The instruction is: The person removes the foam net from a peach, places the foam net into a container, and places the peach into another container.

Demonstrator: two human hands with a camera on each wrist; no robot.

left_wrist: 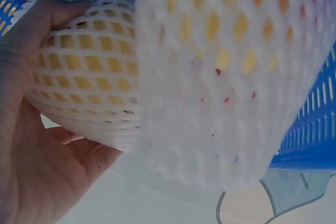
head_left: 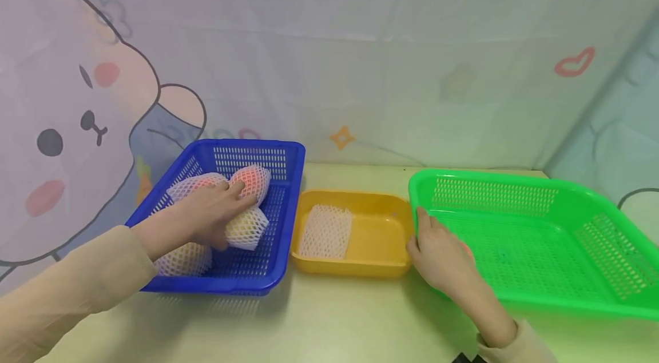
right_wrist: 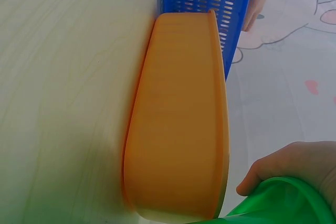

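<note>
Left hand (head_left: 216, 211): closed round a yellow netted fruit (head_left: 248, 230), thumb on one side, fingers on the other in my wrist view; fruit is inside the blue basket (head_left: 293, 203). Right hand (head_left: 443, 254): gripping the near end of the green basket (head_left: 515, 260) by its rim, as far as I can see. Just beyond the left fingertips, a reddish netted fruit (head_left: 255, 181); a second reddish one (head_left: 198, 182) lies behind that hand, and a pale yellow one (head_left: 185, 260) under its wrist. Beside the right palm I note a red object (head_left: 468, 251), mostly hidden. Between the hands: orange tray (head_left: 381, 231) holding a white foam net (head_left: 326, 231). Below both, the desk (head_left: 329, 317); beyond, a printed cloth (head_left: 360, 77).
</note>
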